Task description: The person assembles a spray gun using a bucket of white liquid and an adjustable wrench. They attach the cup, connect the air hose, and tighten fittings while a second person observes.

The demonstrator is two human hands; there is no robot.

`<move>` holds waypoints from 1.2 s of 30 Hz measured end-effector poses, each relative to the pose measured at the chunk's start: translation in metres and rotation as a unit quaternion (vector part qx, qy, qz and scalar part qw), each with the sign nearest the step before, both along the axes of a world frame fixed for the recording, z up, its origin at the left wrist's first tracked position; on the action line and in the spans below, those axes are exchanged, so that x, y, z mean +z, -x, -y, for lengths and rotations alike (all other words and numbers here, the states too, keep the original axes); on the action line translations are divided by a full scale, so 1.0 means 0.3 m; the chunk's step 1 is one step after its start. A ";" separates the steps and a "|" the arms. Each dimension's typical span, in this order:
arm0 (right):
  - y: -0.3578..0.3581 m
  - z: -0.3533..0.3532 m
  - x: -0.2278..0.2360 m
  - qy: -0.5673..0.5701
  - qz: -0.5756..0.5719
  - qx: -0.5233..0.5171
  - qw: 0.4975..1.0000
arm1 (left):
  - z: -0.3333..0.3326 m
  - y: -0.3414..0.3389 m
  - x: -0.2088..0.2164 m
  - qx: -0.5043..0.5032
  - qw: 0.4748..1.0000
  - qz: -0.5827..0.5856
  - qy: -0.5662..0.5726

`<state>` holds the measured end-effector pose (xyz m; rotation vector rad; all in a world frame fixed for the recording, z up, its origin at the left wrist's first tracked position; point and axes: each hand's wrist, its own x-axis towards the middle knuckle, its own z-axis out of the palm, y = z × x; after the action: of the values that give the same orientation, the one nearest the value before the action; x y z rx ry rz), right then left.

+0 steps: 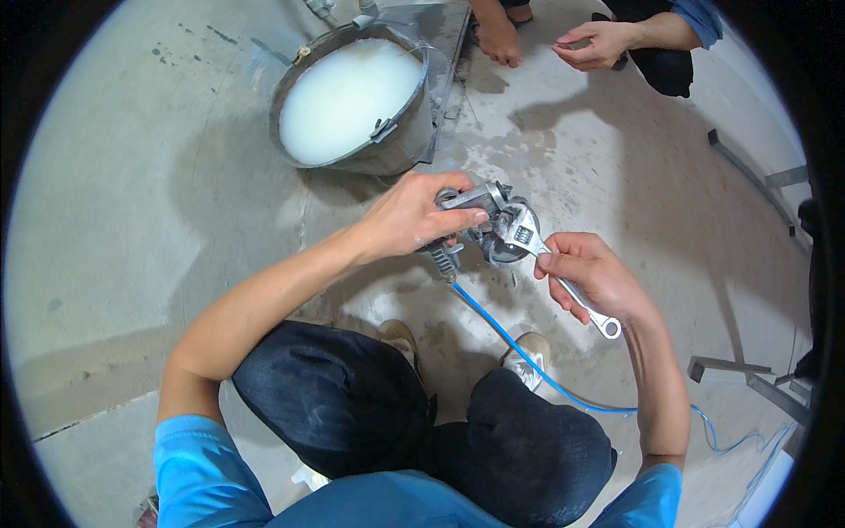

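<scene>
Closest to the camera are the person's bright blue cloth shirt [387,503] and two bent knees in dark blue trousers [330,396]. Going left to right, a round grey bucket [400,145] full of milky white liquid [352,99] stands on the floor, past the hands. Just below it, the left hand [412,214] has its fingers curled around a grey metal tool [473,199] that looks like a spray gun. The tool is up in the air in front of the knees, with the thumb along its near side and its round end poking out past the fingertips. It looks hard, stiff and a bit heavy, and it could be slippery if wet, so its thick middle seems the best place to hold. A thin, bendy blue hose [493,324] runs from its bottom off to the right. A shiny silver metal wrench [525,234] lies against the round end; I cannot tell if it bites tight. The right hand [594,273] pinches its smooth, stiff handle between thumb and fingers, with the ring end sticking out below. Farther off, another person's hand [598,46] is empty, and grey metal bars [744,365] sit at the right.
</scene>
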<state>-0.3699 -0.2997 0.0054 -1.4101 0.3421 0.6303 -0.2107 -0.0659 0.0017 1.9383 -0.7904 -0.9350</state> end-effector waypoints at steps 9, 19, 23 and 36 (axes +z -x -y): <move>0.034 -0.185 -0.082 0.045 0.076 -0.186 0.979 | 0.031 0.000 -0.039 0.194 0.970 -0.096 0.106; 0.228 -0.105 -0.373 0.440 0.127 -0.271 0.847 | -0.022 -0.049 -0.061 0.150 0.970 -0.153 0.118; 0.305 0.005 -0.576 0.623 0.038 -0.120 0.772 | -0.023 -0.047 -0.079 0.110 0.965 -0.214 0.107; -0.140 -0.044 -0.125 0.124 0.203 0.058 0.970 | -0.013 -0.027 -0.044 0.026 0.966 -0.235 0.108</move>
<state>-0.3278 -0.2864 -0.0321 -1.7670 0.0102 0.3863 -0.2026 -0.0619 -0.0115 1.4604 -0.5327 -1.1653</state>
